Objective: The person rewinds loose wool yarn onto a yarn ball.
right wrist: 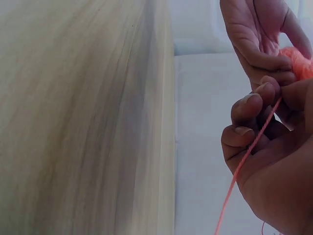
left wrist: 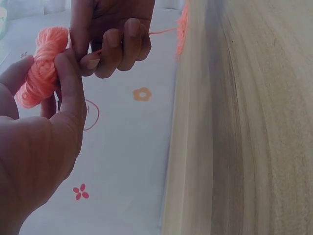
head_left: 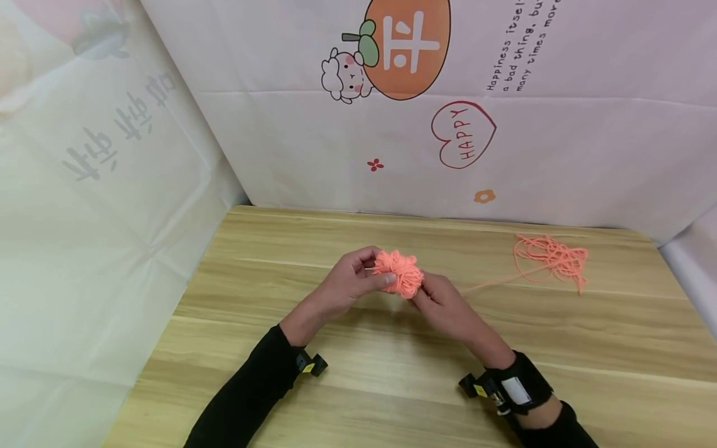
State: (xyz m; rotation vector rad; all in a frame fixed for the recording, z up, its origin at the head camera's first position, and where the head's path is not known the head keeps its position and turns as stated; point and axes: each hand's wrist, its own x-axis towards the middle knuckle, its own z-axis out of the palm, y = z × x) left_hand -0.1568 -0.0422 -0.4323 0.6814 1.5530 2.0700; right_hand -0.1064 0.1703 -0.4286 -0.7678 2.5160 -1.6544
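Note:
A small wound bundle of coral yarn [head_left: 399, 272] is held above the table by my left hand [head_left: 348, 280], thumb on the near side and fingers behind. Close against its right side, my right hand [head_left: 448, 308] pinches the yarn strand [right wrist: 248, 149] between thumb and curled fingers. In the left wrist view the bundle [left wrist: 45, 68] sits between my left thumb and fingers. The strand runs from my right hand to a loose heap of the same yarn [head_left: 551, 258] at the table's back right.
The wooden table [head_left: 358, 392] ends at a white printed cloth [head_left: 280, 143] hanging behind it. Another pale sheet [head_left: 101, 267] hangs along the left side. Each wrist carries a strapped-on camera, such as the black one on my right wrist [head_left: 518, 382].

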